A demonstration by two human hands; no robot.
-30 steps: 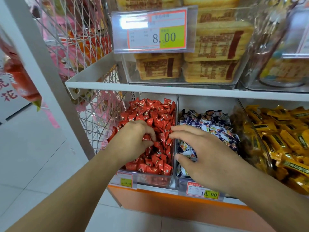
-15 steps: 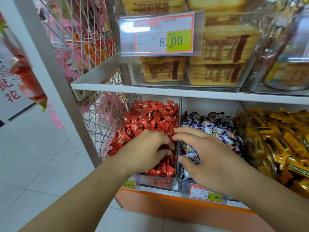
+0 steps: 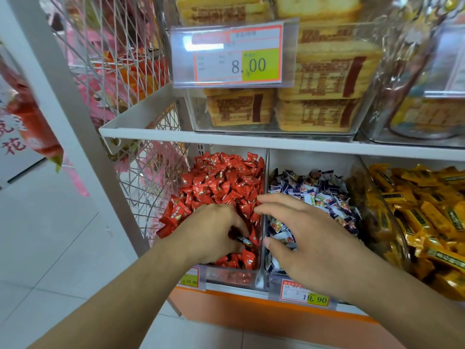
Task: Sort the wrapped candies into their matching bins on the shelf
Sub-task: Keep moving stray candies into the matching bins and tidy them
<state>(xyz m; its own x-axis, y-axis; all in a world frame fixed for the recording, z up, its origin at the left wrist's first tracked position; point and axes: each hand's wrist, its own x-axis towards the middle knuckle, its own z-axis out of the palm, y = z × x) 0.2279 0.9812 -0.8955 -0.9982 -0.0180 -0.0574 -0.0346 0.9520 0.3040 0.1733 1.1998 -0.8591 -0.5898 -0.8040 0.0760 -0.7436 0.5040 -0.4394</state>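
A clear bin [image 3: 232,276] on the lower shelf is heaped with red wrapped candies [image 3: 221,182]. My left hand [image 3: 214,235] is sunk into its front part, fingers curled, pinching a small dark-and-silver wrapped candy [image 3: 243,241]. Right of the divider sits the bin of blue-and-white wrapped candies [image 3: 314,190]. My right hand [image 3: 304,238] lies over that pile with fingers spread. Its fingertips reach the divider and nothing is held in it. A third bin further right holds yellow wrapped candies [image 3: 425,212].
A white shelf board [image 3: 226,141] runs just above the bins, carrying clear boxes of tan packets [image 3: 317,112] and an 8.00 price tag [image 3: 236,56]. A wire rack [image 3: 120,71] stands at the left. Price labels [image 3: 305,294] line the front edge above an orange base.
My left hand has slid toward the front of the red bin and its fingers have closed on a dark-wrapped candy. My right hand has stayed spread over the blue-and-white candies.
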